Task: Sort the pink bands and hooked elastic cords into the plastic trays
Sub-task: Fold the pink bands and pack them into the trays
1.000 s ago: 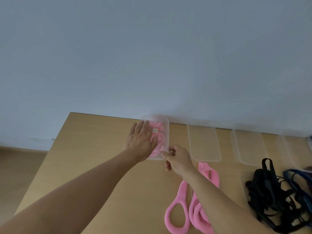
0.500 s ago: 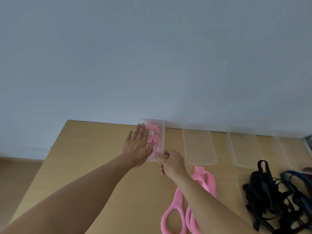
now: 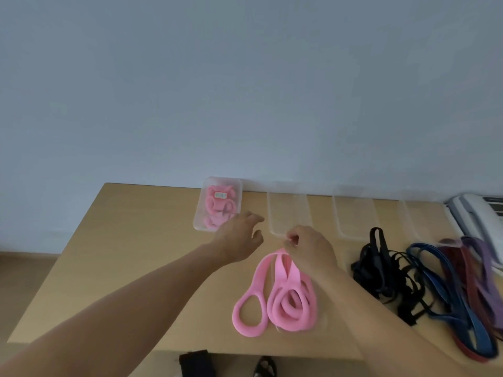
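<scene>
Pale wall (image 3: 245, 91) backs a wooden table (image 3: 136, 254); only the head view is available.

1. Hand state. My left hand (image 3: 239, 240) hovers with its fingers loosely curled and holds nothing. My right hand (image 3: 310, 248) has its fingertips (image 3: 292, 239) curled tight together. I cannot tell whether they pinch anything.

2. Location. The filled tray (image 3: 200, 213), holding one coiled pink band, sits just beyond the left hand. An empty tray (image 3: 288, 208) sits just beyond the right hand. The loose pink bands (image 3: 275, 295) lie between my forearms, their far ends running under the right hand. The black hooked cords (image 3: 381, 265) lie to the right of the right hand, well apart from it.

3. Orientation. The loose pink bands run lengthwise from the right hand back toward me. Narrow ends point away at the trays; wide loops face the near table edge. Both trays lie lengthwise the same way.

4. Hazards, as I judge them:
- The loops are nested, so lifting one band may drag the others.
- Each band looks longer than a tray and needs coiling; a loose coil may spring out.
- The trays look light and may slide when pressed off-centre.
- The left hand is near the filled tray's corner and could knock it.
</scene>
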A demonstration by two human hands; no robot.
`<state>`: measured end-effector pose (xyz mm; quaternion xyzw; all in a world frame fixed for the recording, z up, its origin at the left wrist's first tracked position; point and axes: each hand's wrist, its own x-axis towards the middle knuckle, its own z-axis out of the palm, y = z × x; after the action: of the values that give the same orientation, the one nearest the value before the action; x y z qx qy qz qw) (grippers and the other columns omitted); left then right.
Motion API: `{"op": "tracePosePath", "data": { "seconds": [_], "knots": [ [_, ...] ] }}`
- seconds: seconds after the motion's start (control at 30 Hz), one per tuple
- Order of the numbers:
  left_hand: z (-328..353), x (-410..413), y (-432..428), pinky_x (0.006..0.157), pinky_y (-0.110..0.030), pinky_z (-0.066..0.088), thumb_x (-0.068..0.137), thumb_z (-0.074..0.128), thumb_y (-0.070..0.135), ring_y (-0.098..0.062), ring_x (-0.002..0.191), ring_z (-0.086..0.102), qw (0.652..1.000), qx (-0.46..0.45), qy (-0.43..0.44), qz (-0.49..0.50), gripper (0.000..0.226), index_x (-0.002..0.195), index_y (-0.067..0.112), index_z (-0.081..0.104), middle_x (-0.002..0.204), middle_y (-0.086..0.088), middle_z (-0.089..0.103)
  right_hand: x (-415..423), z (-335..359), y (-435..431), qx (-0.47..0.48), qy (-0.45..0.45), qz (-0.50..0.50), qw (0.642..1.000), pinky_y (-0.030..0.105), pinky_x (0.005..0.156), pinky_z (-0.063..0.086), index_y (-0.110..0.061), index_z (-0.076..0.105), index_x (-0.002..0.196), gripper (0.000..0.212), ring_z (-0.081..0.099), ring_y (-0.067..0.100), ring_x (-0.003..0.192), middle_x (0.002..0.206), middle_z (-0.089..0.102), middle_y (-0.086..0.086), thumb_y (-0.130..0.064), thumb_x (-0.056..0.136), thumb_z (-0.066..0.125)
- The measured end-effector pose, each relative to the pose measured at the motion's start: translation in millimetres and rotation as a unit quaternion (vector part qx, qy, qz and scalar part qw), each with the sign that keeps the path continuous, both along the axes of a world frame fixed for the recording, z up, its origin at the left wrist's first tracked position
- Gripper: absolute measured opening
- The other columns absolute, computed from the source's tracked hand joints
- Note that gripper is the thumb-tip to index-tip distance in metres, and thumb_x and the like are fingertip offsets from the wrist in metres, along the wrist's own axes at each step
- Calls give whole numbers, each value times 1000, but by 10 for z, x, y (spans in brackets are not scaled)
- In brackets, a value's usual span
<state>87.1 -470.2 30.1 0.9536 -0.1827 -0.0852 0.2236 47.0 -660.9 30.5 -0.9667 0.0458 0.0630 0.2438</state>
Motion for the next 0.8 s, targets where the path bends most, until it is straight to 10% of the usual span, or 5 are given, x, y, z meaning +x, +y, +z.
{"op": "tracePosePath", "data": {
  "seconds": [0.47, 0.67, 0.8],
  "knots": [
    [-62, -439, -256, 95, -34, 45, 94, 50, 22, -20, 118, 54, 993, 9, 75, -87, 41, 135, 23, 54, 134, 1, 54, -771, -264, -51, -65, 189, 1, 980, 35, 74, 52, -12, 61, 102, 32, 66, 22, 89, 94, 67, 2, -41, 90, 54],
    [77, -482, -258, 109, -35, 34, 89, 63, 27, -19, 136, 36, 980, -11, -1, -201, 56, 142, 23, 46, 146, 2, 46, -741, 55, -6, 47, 94, -48, 993, 21, 56, 43, -36, 61, 77, 14, 57, 4, 66, 73, 63, -13, -24, 83, 58],
    [349, -422, -272, 82, -32, 44, 94, 57, 37, -23, 108, 59, 979, 29, 6, -202, 32, 122, 22, 64, 116, 1, 67, -723, 393, 26, 156, 8, -63, 986, 18, 69, 51, -41, 69, 77, 12, 64, 0, 73, 76, 69, -17, -31, 80, 73]
  ]
}}
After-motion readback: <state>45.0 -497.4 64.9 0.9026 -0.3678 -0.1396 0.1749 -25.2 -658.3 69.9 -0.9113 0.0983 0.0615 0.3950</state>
